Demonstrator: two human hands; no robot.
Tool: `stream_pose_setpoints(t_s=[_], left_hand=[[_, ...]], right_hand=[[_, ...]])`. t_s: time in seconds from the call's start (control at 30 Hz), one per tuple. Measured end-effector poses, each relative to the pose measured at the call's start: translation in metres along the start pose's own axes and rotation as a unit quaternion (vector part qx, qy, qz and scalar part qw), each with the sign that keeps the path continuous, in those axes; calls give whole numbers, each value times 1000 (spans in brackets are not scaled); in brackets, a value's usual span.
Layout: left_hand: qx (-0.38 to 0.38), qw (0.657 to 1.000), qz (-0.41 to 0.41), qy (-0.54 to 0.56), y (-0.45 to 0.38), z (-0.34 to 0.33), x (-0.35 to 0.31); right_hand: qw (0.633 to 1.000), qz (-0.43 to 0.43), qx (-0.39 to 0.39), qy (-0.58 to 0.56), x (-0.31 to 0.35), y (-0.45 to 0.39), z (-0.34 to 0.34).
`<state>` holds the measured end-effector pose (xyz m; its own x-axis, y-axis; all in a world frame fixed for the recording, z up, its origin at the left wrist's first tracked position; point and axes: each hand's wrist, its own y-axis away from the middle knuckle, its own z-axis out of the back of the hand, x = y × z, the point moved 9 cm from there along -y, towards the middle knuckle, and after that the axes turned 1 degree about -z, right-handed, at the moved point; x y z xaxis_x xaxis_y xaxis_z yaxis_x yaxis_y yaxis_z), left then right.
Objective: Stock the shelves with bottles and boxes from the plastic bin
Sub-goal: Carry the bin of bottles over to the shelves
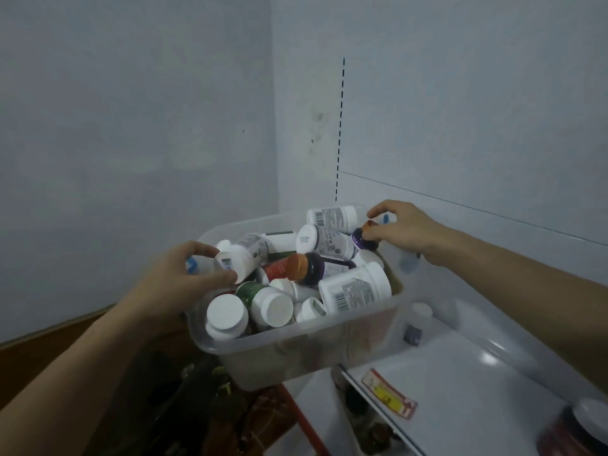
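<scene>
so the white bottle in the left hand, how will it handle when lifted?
White bottle looks rigid plastic, so the left hand probably won't dent it. It lies sideways on the pile; neighbours may shift. Round body, likely rolls if put down flat.

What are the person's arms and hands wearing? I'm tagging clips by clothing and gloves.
Nothing shows on them. The left hand and right hand are bare, with no gloves, rings or watch visible. Both forearms are uncovered right to the picture's edge, so any sleeves end out of view.
</scene>
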<state>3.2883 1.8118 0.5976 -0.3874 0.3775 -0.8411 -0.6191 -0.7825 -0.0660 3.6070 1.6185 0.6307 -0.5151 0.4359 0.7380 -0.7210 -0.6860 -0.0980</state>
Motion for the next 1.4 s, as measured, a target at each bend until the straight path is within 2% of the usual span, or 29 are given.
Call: stream_pose_setpoints(t_s=[0.17, 0.37, 0.57, 0.77, 0.93, 1.07, 1.23, 1.4], left_hand=[[20, 1000, -22, 2, -81, -14, 6], [77, 996, 12, 47, -149, -41, 18], [129, 986, 49, 94, -182, -65, 24], [185, 969, 77, 148, -185, -84, 18], [186, 957, 79, 208, -185, -84, 26], [185, 960, 75, 197, -187, -84, 34], [169, 973, 49, 150, -183, -81, 36], [147, 977, 45, 146, -180, -82, 37]], right_hand=[[999, -49, -6, 15, -13, -89, -16], [995, -84, 3, 45, -24, -169, -34], [992, -94, 0, 86, -39, -217, -43], [986, -104, 15, 132, -59, -230, -47], [982, -85, 20, 166, -58, -238, -56], [979, -51, 14, 198, -54, -232, -52], [960, 61, -8, 272, -41, -210, -49], [971, 30, 21, 237, -55, -191, -44]])
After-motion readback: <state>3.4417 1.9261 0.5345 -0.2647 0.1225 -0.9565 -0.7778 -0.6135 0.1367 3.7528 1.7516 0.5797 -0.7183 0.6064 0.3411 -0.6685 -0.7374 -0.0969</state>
